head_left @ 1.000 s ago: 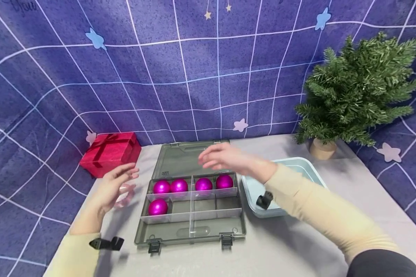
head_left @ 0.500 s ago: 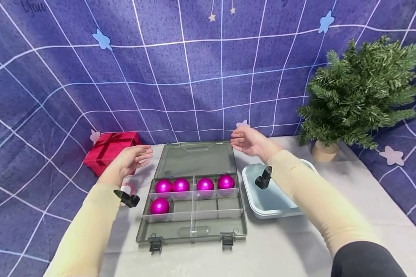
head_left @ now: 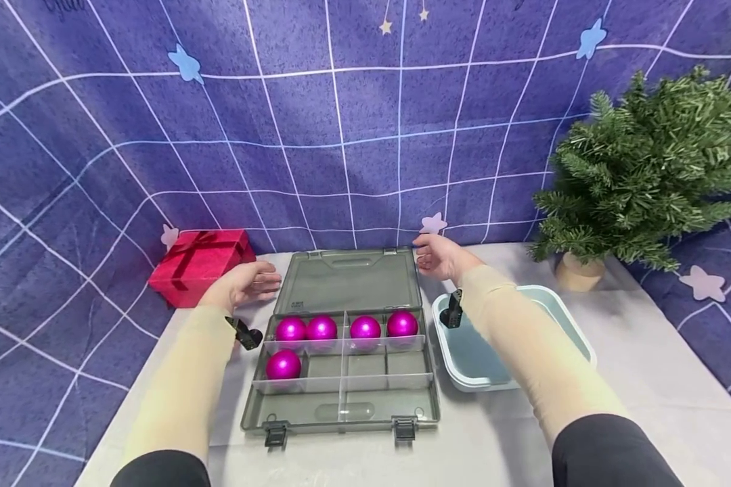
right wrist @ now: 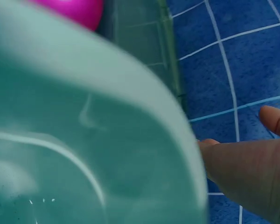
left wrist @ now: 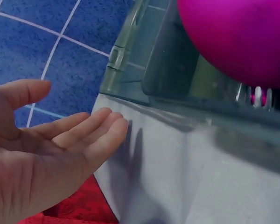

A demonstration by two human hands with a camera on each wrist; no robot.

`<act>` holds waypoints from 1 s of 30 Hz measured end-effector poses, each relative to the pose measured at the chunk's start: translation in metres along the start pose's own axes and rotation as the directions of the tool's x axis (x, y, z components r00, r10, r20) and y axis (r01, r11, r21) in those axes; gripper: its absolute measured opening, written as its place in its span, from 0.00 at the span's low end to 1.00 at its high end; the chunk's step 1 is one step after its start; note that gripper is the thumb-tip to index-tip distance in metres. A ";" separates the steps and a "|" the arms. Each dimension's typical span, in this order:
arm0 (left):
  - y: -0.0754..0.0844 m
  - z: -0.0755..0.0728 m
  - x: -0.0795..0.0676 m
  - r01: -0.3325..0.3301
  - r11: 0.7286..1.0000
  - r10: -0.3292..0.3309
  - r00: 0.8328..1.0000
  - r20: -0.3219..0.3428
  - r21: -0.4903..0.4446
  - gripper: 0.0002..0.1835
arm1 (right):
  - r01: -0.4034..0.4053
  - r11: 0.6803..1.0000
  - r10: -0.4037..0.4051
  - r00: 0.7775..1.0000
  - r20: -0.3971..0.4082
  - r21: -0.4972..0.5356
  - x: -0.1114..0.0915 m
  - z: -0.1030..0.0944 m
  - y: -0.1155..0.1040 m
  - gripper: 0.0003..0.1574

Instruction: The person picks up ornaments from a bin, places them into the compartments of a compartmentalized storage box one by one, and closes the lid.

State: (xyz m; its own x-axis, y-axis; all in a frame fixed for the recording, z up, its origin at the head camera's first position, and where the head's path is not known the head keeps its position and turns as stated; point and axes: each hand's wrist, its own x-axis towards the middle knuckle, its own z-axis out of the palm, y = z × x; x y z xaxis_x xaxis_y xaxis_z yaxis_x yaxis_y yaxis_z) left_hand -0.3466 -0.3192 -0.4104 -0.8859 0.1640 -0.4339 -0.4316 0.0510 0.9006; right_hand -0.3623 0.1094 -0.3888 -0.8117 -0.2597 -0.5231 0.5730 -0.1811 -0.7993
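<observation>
A grey see-through compartment box (head_left: pixel 374 396) lies on the table with its lid (head_left: pixel 353 281) folded back flat. Several shiny magenta balls sit in it: two pairs along the back row and a single ball (head_left: pixel 283 365) in the left middle compartment. My left hand (head_left: pixel 244 284) hovers beside the lid's left edge, fingers extended and holding nothing; the left wrist view shows a gap between fingertips and box. My right hand (head_left: pixel 438 258) is at the lid's far right edge, fingers loosely bent. Whether it touches the lid is hidden; the basin rim covers its fingers in the right wrist view.
A pale blue basin (head_left: pixel 453 372) stands right of the box, under my right forearm. A red gift box (head_left: pixel 204 267) is behind my left hand. At the back right stands a small artificial fir tree (head_left: pixel 652 176). A purple-blue gridded cloth (head_left: pixel 365 135) hangs behind the table.
My right hand has moved from above the lid to its right side. My left hand has moved forward and right to the lid's left side. The balls and box stay in place.
</observation>
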 end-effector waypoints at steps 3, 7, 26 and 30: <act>0.001 0.003 0.001 0.003 1.000 -0.002 1.000 0.028 -0.011 0.20 | -0.017 0.999 0.018 0.999 0.027 -0.044 0.001 0.001 0.003 0.14; 0.002 0.006 0.000 0.005 1.000 -0.004 0.999 0.051 -0.017 0.26 | -0.034 0.998 0.035 0.999 0.021 -0.060 0.002 0.004 0.005 0.33; 0.033 0.013 -0.027 -0.071 0.997 0.070 0.995 0.065 0.013 0.34 | 0.079 0.997 -0.079 0.997 0.007 0.027 -0.027 0.016 -0.015 0.33; 0.043 0.012 -0.039 -0.112 0.993 0.108 0.990 0.086 0.043 0.35 | 0.113 0.993 -0.114 0.993 0.014 0.030 -0.043 0.014 -0.023 0.27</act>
State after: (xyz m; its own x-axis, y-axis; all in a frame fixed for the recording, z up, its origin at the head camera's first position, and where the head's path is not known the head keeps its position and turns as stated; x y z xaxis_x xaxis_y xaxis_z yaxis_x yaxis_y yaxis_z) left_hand -0.3290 -0.3118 -0.3543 -0.9093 0.2528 -0.3307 -0.3224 0.0749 0.9436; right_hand -0.3390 0.1120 -0.3437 -0.8700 -0.2508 -0.4244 0.4803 -0.2375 -0.8443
